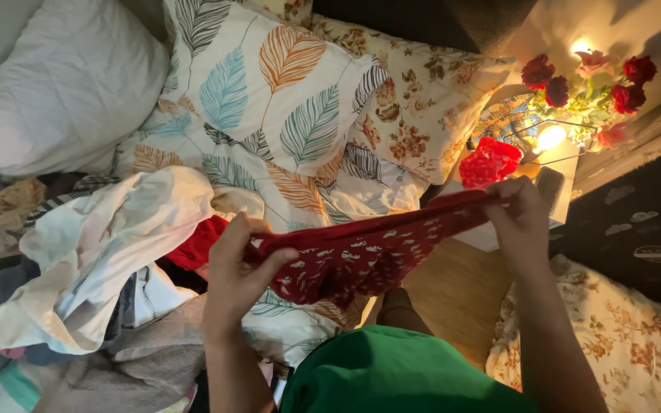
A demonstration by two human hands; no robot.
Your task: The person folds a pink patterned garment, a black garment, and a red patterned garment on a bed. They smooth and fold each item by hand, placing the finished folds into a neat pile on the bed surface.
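Mostly the bed (323, 191) is filling the view, its leaf-print cover carrying a leaf-print pillow (269, 84), a floral pillow (422, 99) and a plain white pillow (55, 84). Spreading over the near left side is a heap of laundry (93, 268), with a pale crumpled sheet on top. A floral cushion or quilt (621, 344) is lying at the lower right, and a lit bedside table (552, 164) with red artificial roses (583, 84) is glowing beyond.

Stretched in the air above the bed's edge is a dark red patterned garment (361, 252), possibly a scarf or light top; the dim light is making that hard to settle. It is sagging between the grips, so it looks thin, soft and light, likely best held by its upper hem near the corners.

The left hand (239, 268) is pinching one end, fingers closed on the cloth. The right hand (518, 218) is clamping the other end, held higher. The laundry heap is crowding the left hand closely.
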